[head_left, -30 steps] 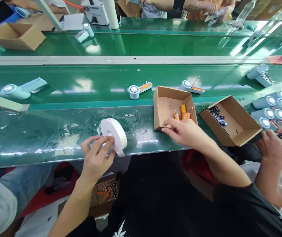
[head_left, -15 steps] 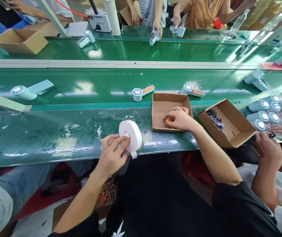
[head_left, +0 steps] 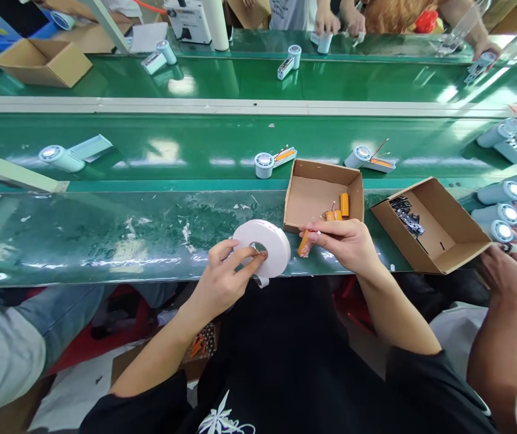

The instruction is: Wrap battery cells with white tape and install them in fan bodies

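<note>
A roll of white tape (head_left: 279, 244) is gripped by my left hand (head_left: 228, 271), with fingers at its centre hole and a loose tape end hanging below. My right hand (head_left: 348, 241) pinches the wires of an orange battery (head_left: 304, 245), which hangs just in front of a cardboard box (head_left: 301, 196). Inside that box lie several more orange batteries (head_left: 344, 205). On the green belt behind it rest pale blue round housings, one (head_left: 264, 164) left of the box and another (head_left: 360, 157) behind it, each joined to an open handle with an orange battery.
To the right, a second cardboard box (head_left: 459, 235) holds small dark parts. Beyond it stand several pale blue housings (head_left: 496, 214) beside another person's hands (head_left: 509, 277). A metal rail (head_left: 172, 106) crosses behind the belt. People's hands work at the far side.
My right hand has come out of the box toward me with an orange battery. My left hand and the tape roll have moved right, and the roll now lies flatter. The view has shifted slightly.
</note>
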Motion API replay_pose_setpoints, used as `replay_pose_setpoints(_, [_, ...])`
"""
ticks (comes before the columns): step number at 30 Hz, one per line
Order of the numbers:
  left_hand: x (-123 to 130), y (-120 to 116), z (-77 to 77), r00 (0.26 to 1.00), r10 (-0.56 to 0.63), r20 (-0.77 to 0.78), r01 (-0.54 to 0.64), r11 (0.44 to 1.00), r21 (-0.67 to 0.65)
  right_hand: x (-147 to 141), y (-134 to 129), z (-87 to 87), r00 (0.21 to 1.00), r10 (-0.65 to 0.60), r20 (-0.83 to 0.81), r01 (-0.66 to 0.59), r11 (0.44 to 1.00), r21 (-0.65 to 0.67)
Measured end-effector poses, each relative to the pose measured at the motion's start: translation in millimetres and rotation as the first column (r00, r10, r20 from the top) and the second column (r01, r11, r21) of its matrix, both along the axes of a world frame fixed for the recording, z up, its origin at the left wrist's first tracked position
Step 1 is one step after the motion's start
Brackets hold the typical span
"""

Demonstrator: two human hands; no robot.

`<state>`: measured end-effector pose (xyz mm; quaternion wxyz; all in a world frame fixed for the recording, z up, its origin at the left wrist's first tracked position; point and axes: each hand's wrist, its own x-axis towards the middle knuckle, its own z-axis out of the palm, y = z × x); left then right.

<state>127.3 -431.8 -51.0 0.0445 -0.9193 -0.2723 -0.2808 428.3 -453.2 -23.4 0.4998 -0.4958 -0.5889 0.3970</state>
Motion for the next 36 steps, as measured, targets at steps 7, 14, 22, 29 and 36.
replay_pose_setpoints(7, [1.6,-4.1,-3.6,0.997,-0.04,-0.063,0.037,0.998,-0.046,-3.9,-12.6,-16.4,0.996,-0.094,0.011,0.094,0.992,-0.079])
replay_pose_setpoints(14, [0.3,-4.9,-7.9,0.993,-0.042,-0.107,0.032,0.995,-0.093,-5.9,-26.7,-12.3,0.927,-0.272,0.258,0.25,0.961,0.115])
replay_pose_setpoints(22, [5.9,-5.3,-1.9,0.985,-0.055,-0.163,0.055,0.998,-0.004,-7.6,-31.0,-13.4,0.91,-0.266,0.318,0.206,0.956,0.209])
replay_pose_setpoints(29, [9.5,0.7,9.3,0.973,-0.086,-0.213,0.086,0.996,-0.011,-17.8,-29.2,-18.5,0.942,-0.152,0.299,0.113,0.983,0.144])
replay_pose_setpoints(36, [10.3,1.5,35.1,0.972,-0.076,-0.225,0.117,0.977,0.178,-8.4,-37.7,-60.8,0.959,0.006,-0.283,-0.035,0.994,-0.099])
